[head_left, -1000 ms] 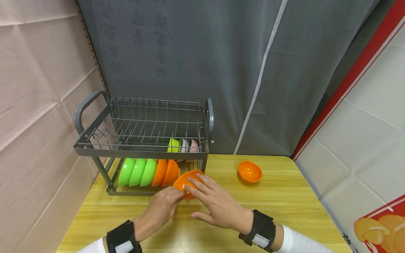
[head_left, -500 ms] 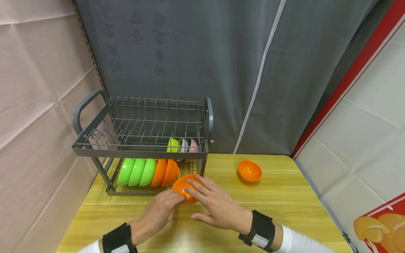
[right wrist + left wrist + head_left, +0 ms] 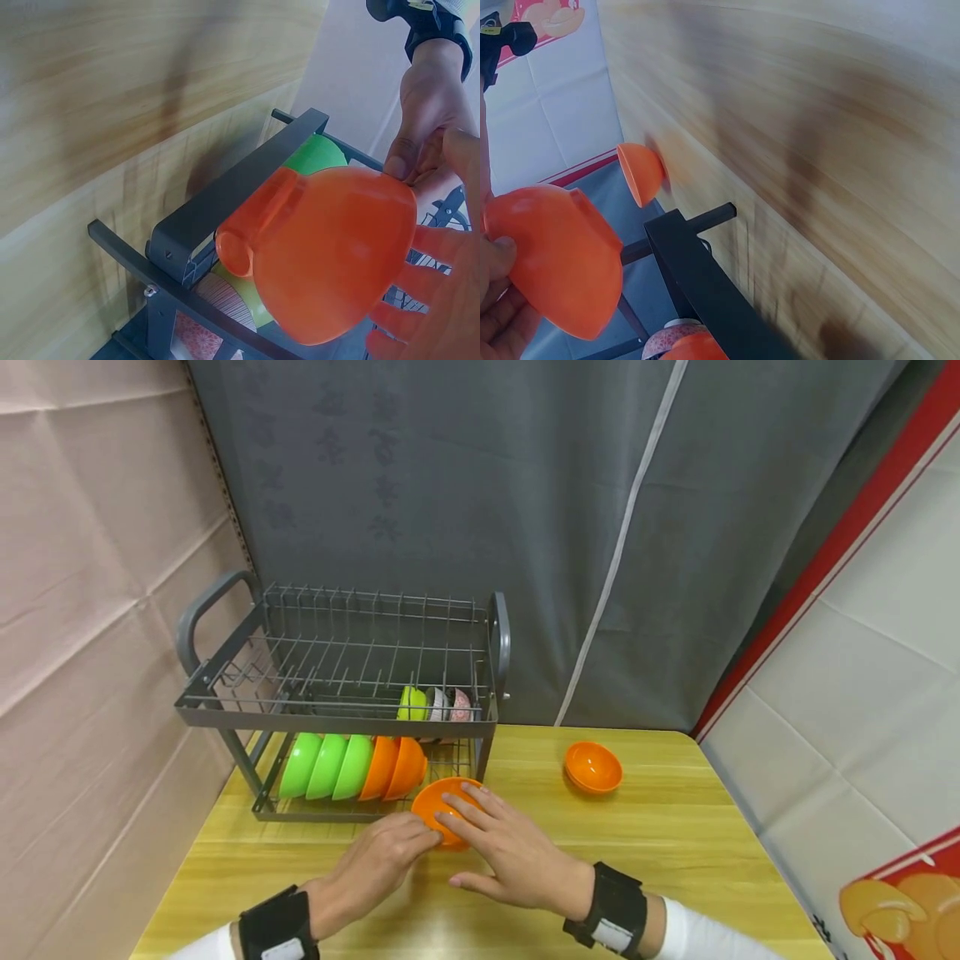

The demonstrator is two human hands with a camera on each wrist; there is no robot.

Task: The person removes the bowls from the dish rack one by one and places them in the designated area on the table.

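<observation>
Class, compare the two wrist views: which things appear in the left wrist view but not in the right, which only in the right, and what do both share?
Only the left wrist view shows the orange bowl standing apart on the table and the printed red picture.

Only the right wrist view shows the green bowl and the lime bowl in the rack.

Both show the left hand gripping the held orange bowl, plus the dark rack, the pink-patterned bowl and the wooden table.

I register: held bowl (image 3: pixel 561 259), orange; bowl (image 3: pixel 593 767) near the desk's (image 3: pixel 667 852) far edge, orange; rack (image 3: pixel 337 725), dark grey; its left-edge bowls (image 3: pixel 327 767), green; its right-edge bowl (image 3: pixel 461 705), pink-patterned; desk, yellow wood grain.
</observation>
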